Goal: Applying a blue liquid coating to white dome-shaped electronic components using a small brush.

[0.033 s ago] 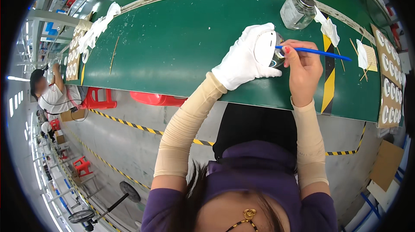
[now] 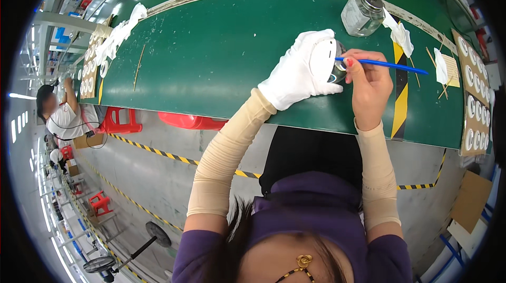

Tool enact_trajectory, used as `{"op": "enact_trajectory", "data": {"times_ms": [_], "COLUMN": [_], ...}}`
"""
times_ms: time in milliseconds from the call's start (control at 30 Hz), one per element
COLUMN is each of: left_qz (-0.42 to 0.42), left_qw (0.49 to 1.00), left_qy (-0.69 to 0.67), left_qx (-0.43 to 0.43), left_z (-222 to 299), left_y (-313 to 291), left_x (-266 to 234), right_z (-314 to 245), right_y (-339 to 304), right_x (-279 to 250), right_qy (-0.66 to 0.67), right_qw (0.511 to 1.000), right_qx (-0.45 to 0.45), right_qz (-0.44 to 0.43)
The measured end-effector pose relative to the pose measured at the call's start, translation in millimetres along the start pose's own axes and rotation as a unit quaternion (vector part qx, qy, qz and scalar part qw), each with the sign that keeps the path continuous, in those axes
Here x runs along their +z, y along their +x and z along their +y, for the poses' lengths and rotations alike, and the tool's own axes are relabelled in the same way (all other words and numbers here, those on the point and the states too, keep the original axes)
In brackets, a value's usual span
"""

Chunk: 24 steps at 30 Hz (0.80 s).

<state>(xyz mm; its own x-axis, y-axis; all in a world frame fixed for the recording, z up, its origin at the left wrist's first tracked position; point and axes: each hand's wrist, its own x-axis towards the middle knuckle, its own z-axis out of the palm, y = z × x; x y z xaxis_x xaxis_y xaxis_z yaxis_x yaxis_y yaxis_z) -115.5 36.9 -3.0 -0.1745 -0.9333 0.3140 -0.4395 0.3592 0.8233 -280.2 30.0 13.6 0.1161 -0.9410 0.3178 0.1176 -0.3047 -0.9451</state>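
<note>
In a white glove, my left hand (image 2: 296, 69) grips a round white part (image 2: 323, 61) with small dark slots in its face. A clear, rounded section (image 2: 340, 51) shows on its right side, partly behind my fingers. My bare right hand (image 2: 372, 90) pinches a slim blue stick (image 2: 395, 65) like a pen or swab. The stick's left tip meets the edge of the white part; whether it touches cannot be made out. Both hands are raised over the near edge of the green table (image 2: 211, 56).
A glass jar with a metal lid (image 2: 363, 13) stands beyond my hands. White cloths (image 2: 401, 37), thin wooden sticks (image 2: 444, 91) and a cardboard tray of white rings (image 2: 473, 98) lie to the right. Another person (image 2: 60, 111) sits far left, near red stools (image 2: 124, 120).
</note>
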Motion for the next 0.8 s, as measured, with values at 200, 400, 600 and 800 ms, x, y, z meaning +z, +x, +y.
{"op": "enact_trajectory", "data": {"times_ms": [200, 400, 600, 800], "left_qz": [0.031, 0.038, 0.042, 0.042], "left_qw": [0.999, 0.996, 0.996, 0.997], "left_qy": [0.026, 0.078, 0.081, 0.059], "left_qx": [0.025, 0.018, -0.005, -0.018], "left_z": [-4.4, -5.1, 3.1, -0.5], "left_y": [1.2, 0.7, 1.2, 0.8], "left_x": [7.0, 9.5, 8.3, 8.9], "right_z": [0.7, 0.2, -6.7, -2.3], "right_y": [-11.1, 3.5, -1.4, -21.1], "right_x": [4.6, 5.7, 1.3, 4.5], "right_qy": [-0.003, 0.000, -0.043, -0.072], "right_qw": [0.999, 0.998, 0.998, 0.997], "right_qx": [-0.029, -0.004, 0.039, -0.023], "right_qz": [0.031, 0.059, 0.038, 0.035]}}
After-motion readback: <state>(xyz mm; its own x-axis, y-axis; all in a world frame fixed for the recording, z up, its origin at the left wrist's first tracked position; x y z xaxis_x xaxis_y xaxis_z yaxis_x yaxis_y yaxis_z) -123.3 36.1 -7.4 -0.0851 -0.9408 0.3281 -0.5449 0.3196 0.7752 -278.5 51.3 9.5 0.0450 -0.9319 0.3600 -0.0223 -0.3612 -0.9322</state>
